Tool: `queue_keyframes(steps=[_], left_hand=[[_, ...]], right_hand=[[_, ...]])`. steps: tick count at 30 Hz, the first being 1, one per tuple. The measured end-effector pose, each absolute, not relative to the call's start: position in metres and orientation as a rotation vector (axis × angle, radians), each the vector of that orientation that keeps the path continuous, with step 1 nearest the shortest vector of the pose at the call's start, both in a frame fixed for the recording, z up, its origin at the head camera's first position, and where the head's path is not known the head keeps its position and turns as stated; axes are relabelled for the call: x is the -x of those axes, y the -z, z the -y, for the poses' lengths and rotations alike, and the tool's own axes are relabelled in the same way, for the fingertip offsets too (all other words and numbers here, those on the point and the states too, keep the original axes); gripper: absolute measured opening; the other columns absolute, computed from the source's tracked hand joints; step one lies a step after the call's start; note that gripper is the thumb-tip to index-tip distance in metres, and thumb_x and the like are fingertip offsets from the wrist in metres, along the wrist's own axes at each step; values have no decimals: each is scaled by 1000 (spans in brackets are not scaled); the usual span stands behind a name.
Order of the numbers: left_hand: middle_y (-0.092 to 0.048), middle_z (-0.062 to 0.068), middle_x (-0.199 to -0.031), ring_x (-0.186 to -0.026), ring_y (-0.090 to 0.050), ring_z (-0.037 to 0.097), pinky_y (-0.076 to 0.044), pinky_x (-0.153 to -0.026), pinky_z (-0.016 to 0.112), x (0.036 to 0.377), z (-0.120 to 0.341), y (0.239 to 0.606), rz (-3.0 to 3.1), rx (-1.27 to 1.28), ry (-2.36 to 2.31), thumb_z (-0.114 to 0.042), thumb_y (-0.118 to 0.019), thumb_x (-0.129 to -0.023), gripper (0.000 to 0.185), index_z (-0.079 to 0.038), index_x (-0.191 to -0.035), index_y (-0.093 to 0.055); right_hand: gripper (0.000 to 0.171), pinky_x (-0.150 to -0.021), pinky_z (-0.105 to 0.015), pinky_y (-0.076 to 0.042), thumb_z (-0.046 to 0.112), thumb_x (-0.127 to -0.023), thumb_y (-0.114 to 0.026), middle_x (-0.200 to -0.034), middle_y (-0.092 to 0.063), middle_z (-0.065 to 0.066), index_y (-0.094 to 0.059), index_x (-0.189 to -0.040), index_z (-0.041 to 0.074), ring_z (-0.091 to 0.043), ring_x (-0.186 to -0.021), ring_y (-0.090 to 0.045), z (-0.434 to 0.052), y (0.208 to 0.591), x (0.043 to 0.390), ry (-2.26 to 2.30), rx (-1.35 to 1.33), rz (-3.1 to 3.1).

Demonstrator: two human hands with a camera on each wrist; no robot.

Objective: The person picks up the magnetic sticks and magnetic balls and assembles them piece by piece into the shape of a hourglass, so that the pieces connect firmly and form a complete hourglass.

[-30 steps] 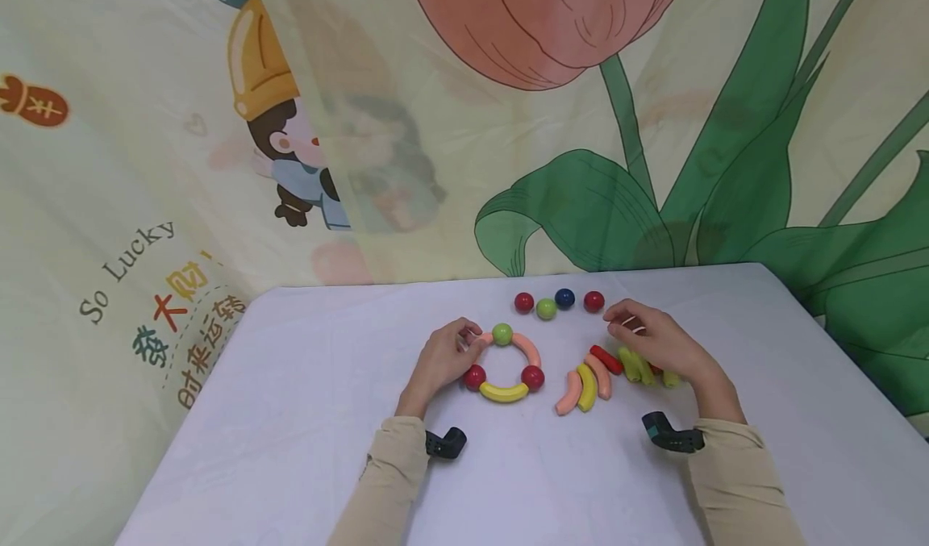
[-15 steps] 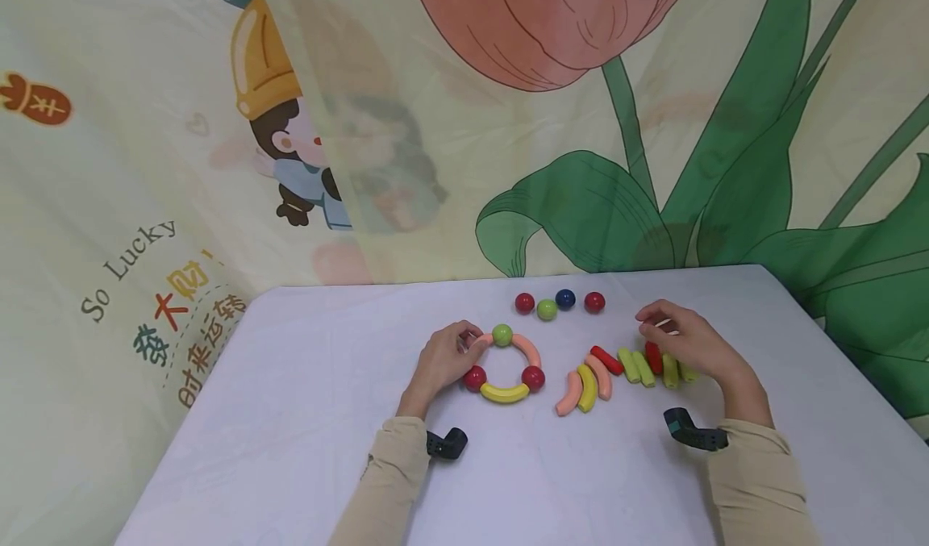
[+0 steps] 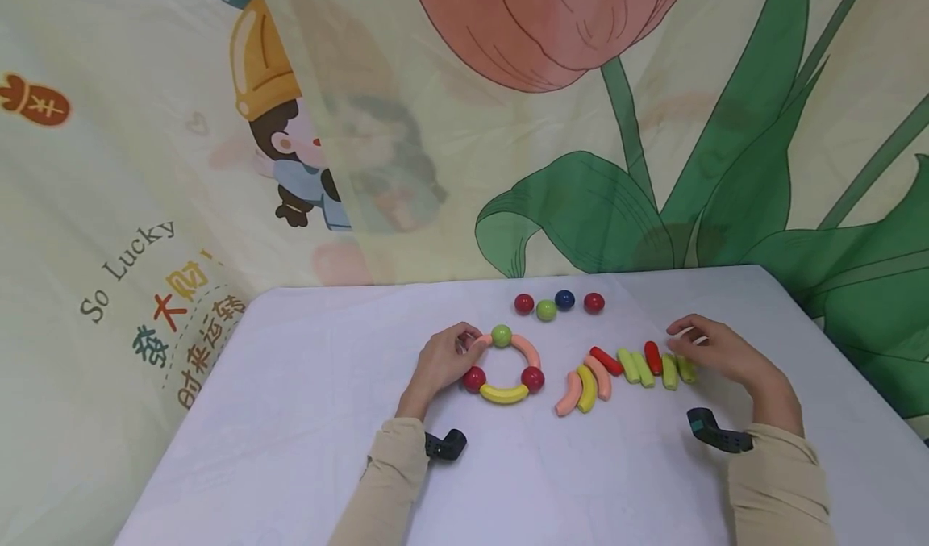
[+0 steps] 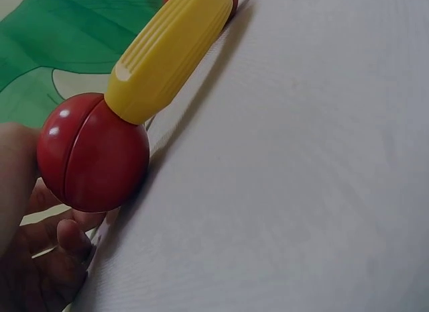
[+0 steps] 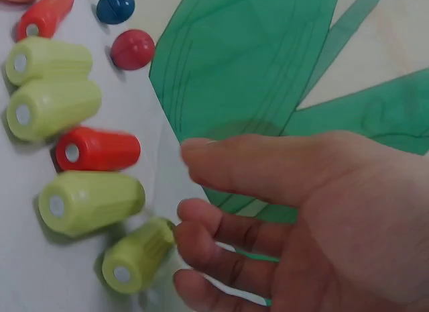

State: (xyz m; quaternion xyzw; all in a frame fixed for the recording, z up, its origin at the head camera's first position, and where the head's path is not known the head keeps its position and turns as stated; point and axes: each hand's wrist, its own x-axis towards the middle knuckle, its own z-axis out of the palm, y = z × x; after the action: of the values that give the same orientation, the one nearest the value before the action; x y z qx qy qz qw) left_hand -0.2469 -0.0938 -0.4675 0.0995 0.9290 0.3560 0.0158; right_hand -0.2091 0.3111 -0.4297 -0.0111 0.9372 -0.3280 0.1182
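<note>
A ring of toy balls and curved rods lies on the table in the head view: a green ball (image 3: pixel 501 335), two red balls (image 3: pixel 533 379), a yellow curved rod (image 3: pixel 504 393) and pink curved rods (image 3: pixel 527 349). My left hand (image 3: pixel 444 360) holds the ring's left pink rod, mostly hidden behind the fingers. Close up in the left wrist view, the red ball (image 4: pixel 94 154) joins the yellow rod (image 4: pixel 167 57). My right hand (image 3: pixel 718 351), fingers loosely bent and holding nothing, hovers beside the rightmost short green rod (image 5: pixel 137 257). Silver discs show on the short rods' ends.
Behind the ring sit loose balls, among them a blue ball (image 3: pixel 564 300) and a red ball (image 3: pixel 593 303). Right of the ring lie several spare rods, including a yellow curved rod (image 3: pixel 586 388) and a short red rod (image 3: pixel 652 358). A printed cloth (image 3: pixel 406 127) hangs behind the table.
My right hand has moved rightward along the row of short rods, uncovering the red and green ones at its right end. The left hand stays at the ring.
</note>
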Motion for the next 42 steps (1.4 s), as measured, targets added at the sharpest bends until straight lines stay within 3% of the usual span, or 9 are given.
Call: queue_keyframes(steps=[9,22,30,42], left_hand=[[-61,-3,-83,-68,-49,11,-37,-58,23,249,96,474,-2916,-344,-1118,-42,-61,-89,27,-19,-103,-65],[-59,-4,-80,-66,-48,10,-36,-56,23,250,96,479,-2939,-357,-1139,-43,-61,-89,27,-21,-102,-66],[-59,-5,-79,-65,-47,9,-35,-55,23,252,97,483,-2946,-361,-1139,-46,-60,-89,28,-22,-102,-66],[-58,-5,-77,-64,-47,9,-35,-54,22,252,97,481,-2944,-369,-1160,-45,-61,-88,26,-22,-101,-66]], right_hand=[[52,-73,-33,-49,33,-91,-58,-106,-51,-22,-41,-127,-2,-24,-89,-53,-321,433,205,943,-41,-2630],[40,-71,-31,-50,21,-90,-58,-102,-53,-19,-47,-121,-2,-23,-87,-52,-319,434,203,944,-6,-2624],[44,-75,-36,-53,21,-91,-58,-116,-47,-31,-40,-124,-2,-30,-93,-53,-322,438,208,967,-52,-2672],[45,-80,-46,-51,19,-92,-55,-119,-46,-28,-39,-128,-1,-44,-107,-47,-300,431,212,1059,-43,-2797]])
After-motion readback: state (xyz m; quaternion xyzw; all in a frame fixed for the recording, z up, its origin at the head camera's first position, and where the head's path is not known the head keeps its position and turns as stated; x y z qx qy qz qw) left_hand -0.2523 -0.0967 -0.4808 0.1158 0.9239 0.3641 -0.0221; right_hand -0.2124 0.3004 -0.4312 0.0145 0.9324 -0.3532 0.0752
